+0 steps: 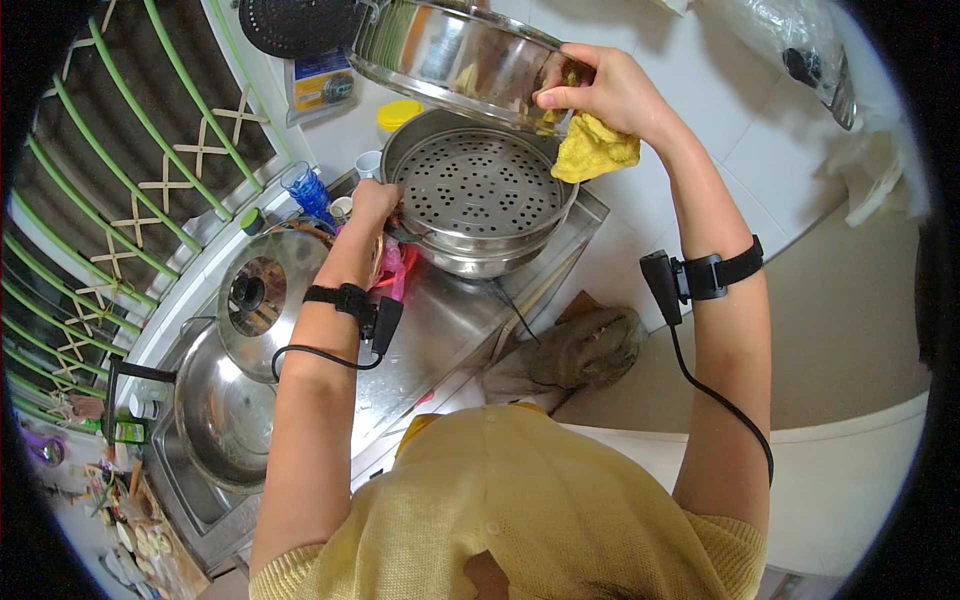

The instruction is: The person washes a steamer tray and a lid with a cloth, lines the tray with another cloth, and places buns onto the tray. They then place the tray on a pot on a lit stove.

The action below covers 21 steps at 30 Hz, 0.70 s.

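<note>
Tilted above the counter, a shiny stainless steel pot section (450, 64) is gripped at its rim by my right hand (611, 94). A yellow cloth (596, 150) hangs from under that hand. Below it stands a perforated steel steamer tray (480, 180), set in a round steel pot (487, 262). My left hand (379, 202) holds the steamer's side by its handle; the fingers partly hide the handle. Whether the far end of the raised section touches anything cannot be told.
A steel basin (225, 405) sits in the sink (180, 465) at left, a glass lid (255, 300) beside it. Blue glasses (307, 191), a white cup (367, 165) and a yellow-lidded jar (397, 116) line the window side. A filled plastic bag (577, 352) lies beyond the counter edge.
</note>
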{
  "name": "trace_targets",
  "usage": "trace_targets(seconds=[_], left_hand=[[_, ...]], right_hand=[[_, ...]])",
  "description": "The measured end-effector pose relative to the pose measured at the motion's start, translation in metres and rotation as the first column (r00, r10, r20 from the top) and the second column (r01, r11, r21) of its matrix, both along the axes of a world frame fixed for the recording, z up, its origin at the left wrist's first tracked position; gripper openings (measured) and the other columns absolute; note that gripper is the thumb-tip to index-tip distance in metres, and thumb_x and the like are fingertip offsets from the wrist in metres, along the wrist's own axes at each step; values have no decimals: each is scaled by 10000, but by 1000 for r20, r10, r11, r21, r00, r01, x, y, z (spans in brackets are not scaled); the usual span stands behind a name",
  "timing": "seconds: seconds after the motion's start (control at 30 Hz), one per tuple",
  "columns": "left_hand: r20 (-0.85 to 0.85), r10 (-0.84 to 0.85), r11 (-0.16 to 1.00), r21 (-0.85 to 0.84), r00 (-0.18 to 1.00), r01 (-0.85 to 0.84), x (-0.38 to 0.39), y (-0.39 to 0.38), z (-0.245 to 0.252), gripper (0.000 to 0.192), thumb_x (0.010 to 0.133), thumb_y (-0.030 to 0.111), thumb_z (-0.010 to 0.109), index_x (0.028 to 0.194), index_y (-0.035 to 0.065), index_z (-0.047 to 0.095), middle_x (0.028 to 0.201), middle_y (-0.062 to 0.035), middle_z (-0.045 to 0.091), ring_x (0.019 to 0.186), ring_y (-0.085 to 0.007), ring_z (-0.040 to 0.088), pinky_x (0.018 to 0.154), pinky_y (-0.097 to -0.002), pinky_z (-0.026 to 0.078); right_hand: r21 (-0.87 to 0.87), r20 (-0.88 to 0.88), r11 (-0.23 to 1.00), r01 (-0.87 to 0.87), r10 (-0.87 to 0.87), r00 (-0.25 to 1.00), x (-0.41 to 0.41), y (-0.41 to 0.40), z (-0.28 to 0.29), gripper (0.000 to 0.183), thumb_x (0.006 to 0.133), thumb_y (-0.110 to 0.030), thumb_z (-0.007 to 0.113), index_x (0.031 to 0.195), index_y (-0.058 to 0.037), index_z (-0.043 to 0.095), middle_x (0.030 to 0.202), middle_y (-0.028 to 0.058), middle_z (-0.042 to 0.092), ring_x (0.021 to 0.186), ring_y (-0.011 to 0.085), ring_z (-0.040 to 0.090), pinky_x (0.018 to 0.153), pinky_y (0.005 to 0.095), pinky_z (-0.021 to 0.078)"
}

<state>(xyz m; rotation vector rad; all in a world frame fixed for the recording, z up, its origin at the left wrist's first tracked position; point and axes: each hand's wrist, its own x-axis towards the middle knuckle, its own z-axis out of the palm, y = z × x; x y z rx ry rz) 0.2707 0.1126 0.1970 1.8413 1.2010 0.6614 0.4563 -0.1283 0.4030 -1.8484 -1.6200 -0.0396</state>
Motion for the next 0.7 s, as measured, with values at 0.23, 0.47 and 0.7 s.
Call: trace_targets(seconds=[0.23,0.47,0.7], left_hand=[[80,-46,986,-156,996,58,6,35,-28,232,694,117,615,686,-115,615,595,-157,613,442,-247,586,436,-350,457],[-114,-118,993,5,986,119,13,40,-34,257,728,154,578,645,-85,627,551,-177,606,471,-268,613,489,-360,487],[-113,-277,950,-182,954,254,9,37,-25,229,730,106,581,647,-107,601,581,-152,595,439,-259,563,417,-384,418]], right_hand=[[-56,3,997,44,-44,999,-8,7,-1,274,688,-280,778,775,-61,639,708,53,651,676,153,615,636,290,467],[-55,10,997,56,-56,998,-12,7,-5,238,721,-187,769,753,-33,591,680,3,602,653,86,516,616,256,420],[-184,152,966,183,-156,976,-35,1,-16,255,681,-211,774,792,-46,614,676,35,598,646,137,540,642,291,435]])
